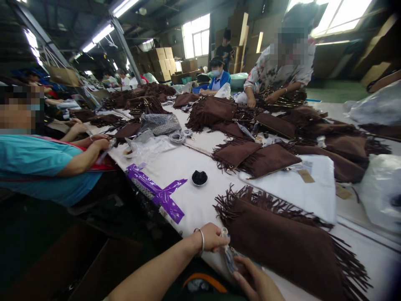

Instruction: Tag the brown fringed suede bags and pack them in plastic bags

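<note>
Plastic wrapping (pixel 231 261), clear and shiny, is pinched by left hand (pixel 213 237) and right hand (pixel 255 276).

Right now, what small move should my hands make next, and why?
Perhaps steady the lower part of the clear plastic piece with the right hand: the left hand pinches its upper end, while the right hand's fingers are at the lower part, their hold not clear.

Nearest bag (pixel 288 238) on table (pixel 178 163); dish (pixel 199 184) behind, leftward; tape (pixel 167 198) left of dish; bag pile (pixel 213 110) farther back
</note>
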Available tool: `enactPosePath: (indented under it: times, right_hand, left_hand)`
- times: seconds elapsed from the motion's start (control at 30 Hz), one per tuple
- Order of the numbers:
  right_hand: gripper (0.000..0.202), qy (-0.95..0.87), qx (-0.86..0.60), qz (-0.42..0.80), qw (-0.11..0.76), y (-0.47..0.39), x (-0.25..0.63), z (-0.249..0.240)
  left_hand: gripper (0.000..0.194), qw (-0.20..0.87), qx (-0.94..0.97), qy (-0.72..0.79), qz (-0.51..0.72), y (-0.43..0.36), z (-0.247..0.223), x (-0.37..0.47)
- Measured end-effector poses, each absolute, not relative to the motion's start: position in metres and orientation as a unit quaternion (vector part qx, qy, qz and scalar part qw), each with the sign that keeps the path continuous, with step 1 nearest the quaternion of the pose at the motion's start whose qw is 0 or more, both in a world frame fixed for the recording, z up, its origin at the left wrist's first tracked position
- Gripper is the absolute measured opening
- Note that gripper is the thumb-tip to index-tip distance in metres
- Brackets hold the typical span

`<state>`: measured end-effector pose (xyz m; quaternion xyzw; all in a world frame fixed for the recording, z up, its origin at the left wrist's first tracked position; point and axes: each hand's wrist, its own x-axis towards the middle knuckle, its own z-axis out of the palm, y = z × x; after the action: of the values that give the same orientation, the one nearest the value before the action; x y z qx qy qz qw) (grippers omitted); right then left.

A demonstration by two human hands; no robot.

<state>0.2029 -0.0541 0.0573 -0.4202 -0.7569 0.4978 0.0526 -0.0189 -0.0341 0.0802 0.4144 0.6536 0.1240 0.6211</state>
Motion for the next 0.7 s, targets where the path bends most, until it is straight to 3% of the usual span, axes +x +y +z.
enactPosePath:
  times: [0.13,0.4,0.53,0.63,0.7]
  right_hand:
    - [0.039,-0.683,-0.426,0.592,0.044,-0.048,0.191,0.08]
    - [0.03,-0.622,-0.409,0.666,0.051,-0.044,0.172,0.089]
    - [0.017,-0.705,-0.447,0.55,0.024,-0.048,0.176,0.087]
    - [0.007,-0.825,-0.436,0.358,0.034,-0.05,0.183,0.084]
    - [0.013,-0.888,-0.391,0.229,0.081,-0.049,0.188,0.078]
  left_hand:
    - [0.021,0.647,0.388,0.642,0.138,-0.029,0.085,-0.019]
    - [0.038,0.745,0.318,0.553,0.193,-0.035,0.094,-0.028]
    - [0.038,0.755,0.31,0.545,0.193,-0.04,0.089,-0.029]
    - [0.037,0.734,0.322,0.567,0.189,-0.041,0.083,-0.026]
    - [0.036,0.715,0.333,0.585,0.188,-0.041,0.079,-0.026]
